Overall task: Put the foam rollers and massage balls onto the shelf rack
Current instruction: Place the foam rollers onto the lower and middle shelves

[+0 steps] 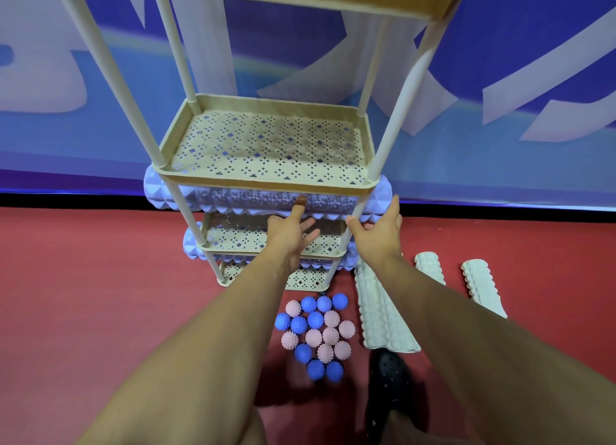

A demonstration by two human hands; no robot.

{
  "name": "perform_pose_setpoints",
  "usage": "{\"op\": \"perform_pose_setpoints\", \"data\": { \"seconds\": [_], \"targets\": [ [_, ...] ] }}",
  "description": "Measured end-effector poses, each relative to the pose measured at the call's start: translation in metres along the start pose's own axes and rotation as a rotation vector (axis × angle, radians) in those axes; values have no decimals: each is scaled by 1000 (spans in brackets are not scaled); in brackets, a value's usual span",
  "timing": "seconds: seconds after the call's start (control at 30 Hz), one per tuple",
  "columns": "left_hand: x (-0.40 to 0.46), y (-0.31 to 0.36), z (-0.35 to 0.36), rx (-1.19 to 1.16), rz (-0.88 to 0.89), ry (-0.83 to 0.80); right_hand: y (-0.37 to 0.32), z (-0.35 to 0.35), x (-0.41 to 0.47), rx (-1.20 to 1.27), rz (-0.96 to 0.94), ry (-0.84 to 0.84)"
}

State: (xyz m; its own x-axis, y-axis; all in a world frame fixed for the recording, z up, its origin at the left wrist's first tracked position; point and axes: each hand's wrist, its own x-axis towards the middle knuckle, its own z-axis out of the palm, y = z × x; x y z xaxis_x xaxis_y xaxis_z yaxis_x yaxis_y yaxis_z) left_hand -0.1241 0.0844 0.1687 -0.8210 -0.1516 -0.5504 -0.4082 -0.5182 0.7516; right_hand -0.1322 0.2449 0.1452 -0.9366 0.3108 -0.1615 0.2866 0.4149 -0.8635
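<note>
The shelf rack is beige, its trays pierced with a lattice of small diamond and cross-shaped holes. On the tiers below the empty tray lie two lavender foam rollers studded with pyramid bumps. On the red floor in front of the rack sits a cluster of spiky massage balls, some blue, some pale pink. Right of the balls lie pale mint-white foam rollers with ridged, knobbly surfaces. Behind the rack hangs a blue banner with large white shapes. Near the balls is a black perforated shoe.

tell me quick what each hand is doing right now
Left hand: open, fingers spread, one fingertip touching the purple roller on the rack.
Right hand: open, fingers straight at the same roller, holding nothing.
</note>
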Motion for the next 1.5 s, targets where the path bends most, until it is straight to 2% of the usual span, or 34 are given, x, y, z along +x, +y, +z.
{"op": "perform_pose_setpoints", "data": {
  "seconds": [0.37, 0.47, 0.53, 0.63, 0.73, 0.87, 1.1, 1.2, 1.3, 1.43, 1.5],
  "targets": [
    [8, -19, 16, 29, -79, -26, 19, -21, 14, 6, 8, 0],
    [6, -20, 14, 90, -46, -28, 26, -27, 8, -3, -36, -32],
    [3, -24, 10, 203, -7, -44, 30, -35, 3, 1, -24, -73],
    [-6, -43, 6, 492, 40, -106, 44, -53, -5, -94, -15, -110],
    [-19, -72, 14, 758, 61, -233, 76, -75, -14, -203, -8, -183],
    [-28, -113, 31, 991, 87, -400, 134, -99, -15, -355, 98, -261],
    [12, -219, 52, 940, -233, -297, 216, -111, -12, -377, 319, -370],
    [28, -261, 56, 950, -309, -247, 245, -103, 2, -330, 400, -400],
    [44, -295, 65, 892, -362, -185, 266, -98, 18, -288, 430, -340],
    [69, -321, 91, 887, -312, -111, 301, -111, 48, -458, 405, -173],
    [81, -331, 105, 936, -294, -48, 324, -123, 65, -497, 464, -142]
  ]
}}
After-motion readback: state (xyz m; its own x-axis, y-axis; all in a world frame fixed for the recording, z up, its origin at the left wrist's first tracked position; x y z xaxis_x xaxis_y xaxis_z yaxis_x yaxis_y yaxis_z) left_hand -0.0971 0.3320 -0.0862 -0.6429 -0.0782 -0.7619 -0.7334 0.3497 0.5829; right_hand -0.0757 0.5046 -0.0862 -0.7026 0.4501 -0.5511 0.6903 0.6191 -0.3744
